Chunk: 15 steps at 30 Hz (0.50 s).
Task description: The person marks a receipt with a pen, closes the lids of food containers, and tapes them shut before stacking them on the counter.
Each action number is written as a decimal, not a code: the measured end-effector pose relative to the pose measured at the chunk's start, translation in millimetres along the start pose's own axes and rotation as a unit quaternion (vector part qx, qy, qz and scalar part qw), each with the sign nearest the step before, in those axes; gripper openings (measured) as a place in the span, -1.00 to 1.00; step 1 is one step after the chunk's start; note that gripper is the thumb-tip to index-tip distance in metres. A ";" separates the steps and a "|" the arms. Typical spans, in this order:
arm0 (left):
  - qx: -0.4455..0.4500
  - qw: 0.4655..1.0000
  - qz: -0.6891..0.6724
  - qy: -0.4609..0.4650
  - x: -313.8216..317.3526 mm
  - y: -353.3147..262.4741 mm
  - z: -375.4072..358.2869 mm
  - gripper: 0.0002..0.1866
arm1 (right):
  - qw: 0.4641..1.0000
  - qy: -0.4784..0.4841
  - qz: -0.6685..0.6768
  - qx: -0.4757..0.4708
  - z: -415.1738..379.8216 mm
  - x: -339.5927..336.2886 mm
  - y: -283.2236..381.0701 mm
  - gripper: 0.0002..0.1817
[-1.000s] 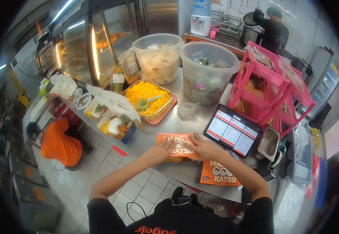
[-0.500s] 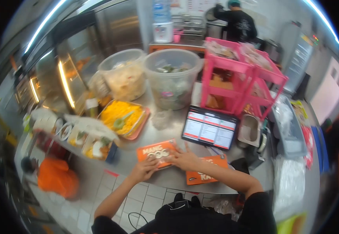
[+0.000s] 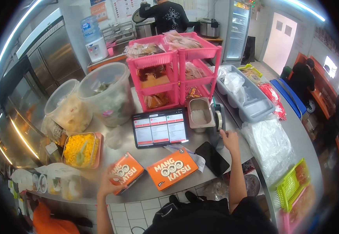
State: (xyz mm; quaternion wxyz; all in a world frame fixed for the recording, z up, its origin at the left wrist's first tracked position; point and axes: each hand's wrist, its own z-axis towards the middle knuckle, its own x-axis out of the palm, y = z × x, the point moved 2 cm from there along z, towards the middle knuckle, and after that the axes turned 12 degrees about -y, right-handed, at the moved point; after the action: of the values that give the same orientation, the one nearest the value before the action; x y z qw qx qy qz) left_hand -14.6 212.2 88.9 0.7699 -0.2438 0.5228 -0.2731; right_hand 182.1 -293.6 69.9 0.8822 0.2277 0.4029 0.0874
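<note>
Two "MANG KATSU" boxes [image 3: 126,173] [image 3: 172,169], order tablet [image 3: 160,127]

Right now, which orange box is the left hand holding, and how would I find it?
Find the long steel counter and the black tablet lying on it. Two orange Mang Katsu boxes sit just in front of the tablet. Yours is the smaller-looking orange box nearer the yellow food tray, the one the left hand grips at the counter's edge.
</note>
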 end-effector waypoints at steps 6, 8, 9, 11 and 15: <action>-0.128 0.987 0.096 -0.014 0.8 -26.3 -4.0 -0.03 | 0.949 0.155 0.221 0.163 18.0 -7.2 -0.7 -0.61; -0.097 0.987 0.124 -0.032 6.0 -29.1 -4.2 -0.05 | 0.937 0.153 0.222 0.225 16.2 -3.3 -7.2 -0.67; -0.068 0.985 0.150 -0.048 7.7 -29.0 -4.6 -0.07 | 0.936 0.153 0.221 0.228 12.9 -0.6 -9.5 -0.67; -0.046 0.984 0.167 -0.050 9.4 -21.4 -5.5 -0.08 | 0.882 0.105 0.305 0.343 5.6 -4.5 -0.3 -0.69; -0.029 0.978 0.186 -0.089 8.9 -34.0 -7.8 -0.12 | 0.774 -0.013 0.508 0.377 -17.8 -9.3 21.1 -0.74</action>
State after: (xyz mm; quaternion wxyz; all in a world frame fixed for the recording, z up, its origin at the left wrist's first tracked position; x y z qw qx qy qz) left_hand -24.9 180.6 102.8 0.8431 -0.1876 0.4963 -0.0878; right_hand 163.2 -272.3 75.9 0.5579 0.7150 0.2175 0.3609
